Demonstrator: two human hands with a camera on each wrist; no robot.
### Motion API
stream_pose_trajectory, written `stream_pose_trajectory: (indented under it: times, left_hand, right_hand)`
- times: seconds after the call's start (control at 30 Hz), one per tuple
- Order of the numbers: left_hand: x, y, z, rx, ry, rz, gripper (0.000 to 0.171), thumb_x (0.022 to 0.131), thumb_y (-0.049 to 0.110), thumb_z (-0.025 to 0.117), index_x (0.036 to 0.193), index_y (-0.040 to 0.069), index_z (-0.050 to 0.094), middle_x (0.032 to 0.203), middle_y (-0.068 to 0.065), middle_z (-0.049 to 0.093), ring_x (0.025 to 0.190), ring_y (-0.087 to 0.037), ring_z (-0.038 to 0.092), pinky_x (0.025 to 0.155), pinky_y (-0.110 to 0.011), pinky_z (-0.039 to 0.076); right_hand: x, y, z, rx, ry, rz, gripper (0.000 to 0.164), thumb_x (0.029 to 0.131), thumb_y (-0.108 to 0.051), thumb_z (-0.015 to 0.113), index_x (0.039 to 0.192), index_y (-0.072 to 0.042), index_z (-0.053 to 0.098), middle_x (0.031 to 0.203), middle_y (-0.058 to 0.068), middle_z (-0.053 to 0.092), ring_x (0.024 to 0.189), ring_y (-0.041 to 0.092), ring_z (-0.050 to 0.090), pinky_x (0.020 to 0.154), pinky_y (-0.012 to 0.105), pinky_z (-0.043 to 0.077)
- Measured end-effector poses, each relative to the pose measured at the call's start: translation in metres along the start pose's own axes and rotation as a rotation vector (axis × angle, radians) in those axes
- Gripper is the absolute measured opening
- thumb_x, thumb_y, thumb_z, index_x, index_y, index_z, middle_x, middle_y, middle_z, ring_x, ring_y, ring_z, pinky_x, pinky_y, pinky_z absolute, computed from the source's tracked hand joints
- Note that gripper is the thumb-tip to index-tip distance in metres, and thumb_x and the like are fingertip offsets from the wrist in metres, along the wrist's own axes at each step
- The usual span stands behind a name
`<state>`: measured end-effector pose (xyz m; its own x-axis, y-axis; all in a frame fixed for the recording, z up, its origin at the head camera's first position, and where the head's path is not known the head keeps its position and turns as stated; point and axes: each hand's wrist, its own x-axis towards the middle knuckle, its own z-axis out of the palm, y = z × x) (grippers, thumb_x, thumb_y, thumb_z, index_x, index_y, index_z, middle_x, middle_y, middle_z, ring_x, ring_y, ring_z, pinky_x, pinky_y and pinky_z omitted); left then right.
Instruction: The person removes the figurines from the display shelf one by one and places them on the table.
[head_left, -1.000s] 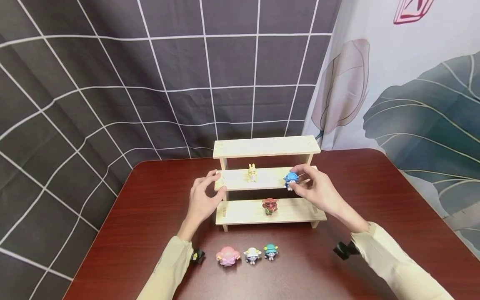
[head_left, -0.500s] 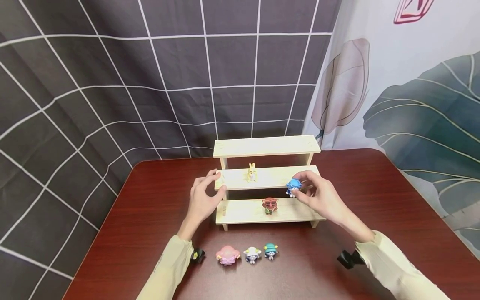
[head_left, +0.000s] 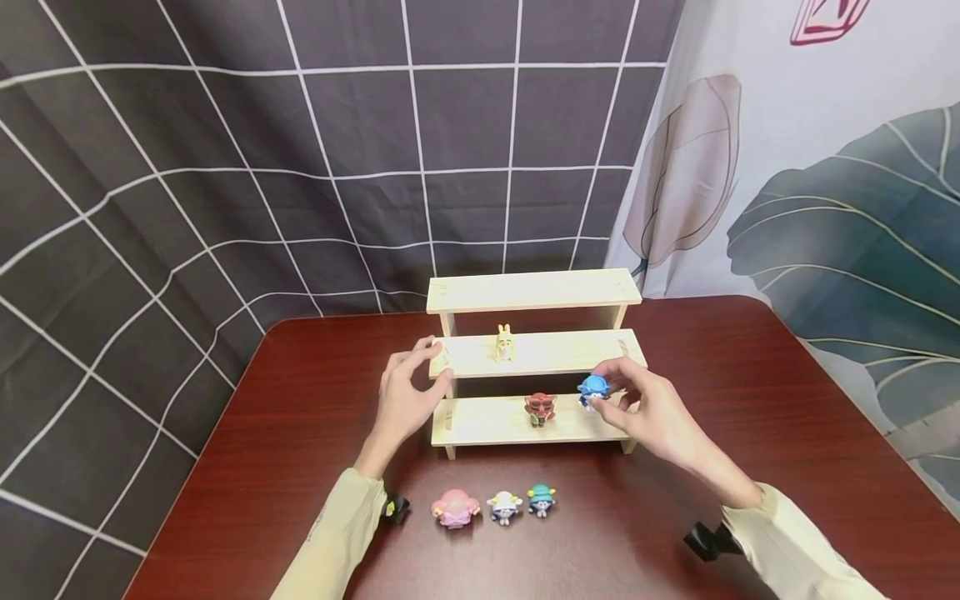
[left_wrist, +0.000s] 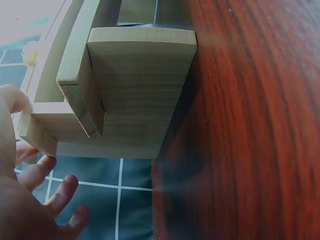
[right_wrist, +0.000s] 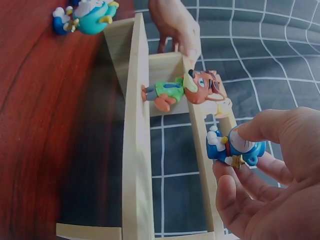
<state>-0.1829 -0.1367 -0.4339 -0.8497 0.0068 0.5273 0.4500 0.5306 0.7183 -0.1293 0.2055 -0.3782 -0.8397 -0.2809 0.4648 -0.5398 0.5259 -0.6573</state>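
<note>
My right hand [head_left: 652, 412] pinches a small blue cat figurine [head_left: 592, 389] between thumb and fingers. It hangs near the right part of the bottom shelf; contact with the board cannot be made out. In the right wrist view the figurine [right_wrist: 240, 145] shows a white face and a gold star. My left hand [head_left: 405, 396] grips the left end of the middle shelf of a three-tier wooden stand [head_left: 487, 429], thumb at the front corner and fingers behind. A fox figurine [head_left: 540, 408] stands on the bottom shelf. On the middle shelf is a yellow long-eared figurine [head_left: 505, 343].
Pink [head_left: 455, 508], white [head_left: 505, 507] and teal figurines [head_left: 542, 500] stand in a row on the reddish table [head_left: 600, 542] before the stand. A dark checked curtain [head_left: 360, 125] hangs behind, with a leaf-printed one [head_left: 847, 192] at right.
My right hand has brought the blue cat figurine from the middle shelf's right part down and forward to the bottom shelf's level. The left hand keeps its place at the stand.
</note>
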Motion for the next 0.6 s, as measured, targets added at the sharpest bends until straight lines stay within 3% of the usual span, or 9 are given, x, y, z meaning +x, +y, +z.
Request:
stream_pose_trajectory:
  times: [0.23,0.4,0.6]
  left_hand:
    - [0.0,0.001,0.0,0.0,-0.006,0.0,0.041,0.083,0.019,0.078,0.123,0.009,0.072,0.135,-0.002,0.063,0.106,-0.028,0.054,0.087,-0.049,0.041]
    - [0.0,0.0,0.001,0.005,0.002,0.007,0.041,0.083,0.019,0.078,0.123,0.009,0.073,0.135,-0.001,0.063,0.106,-0.027,0.054,0.086,-0.048,0.041]
    - [0.0,0.0,0.001,0.004,0.005,0.011,0.042,0.083,0.019,0.078,0.123,0.009,0.073,0.135,-0.001,0.063,0.105,-0.027,0.054,0.086,-0.048,0.041]
  right_hand:
    - [-0.014,-0.002,0.002,0.024,-0.022,0.024,0.039,0.075,0.006,0.082,0.106,-0.008,0.064,0.093,-0.002,0.067,0.076,0.013,0.063,0.056,0.025,0.051]
    - [-0.022,0.0,0.005,0.005,-0.029,0.001,0.04,0.073,0.01,0.081,0.104,-0.009,0.063,0.09,-0.007,0.065,0.077,0.011,0.064,0.06,0.025,0.052]
    - [-0.032,-0.001,0.01,0.046,-0.028,-0.018,0.041,0.073,0.012,0.08,0.105,-0.008,0.063,0.09,-0.003,0.065,0.07,0.009,0.061,0.058,0.024,0.052]
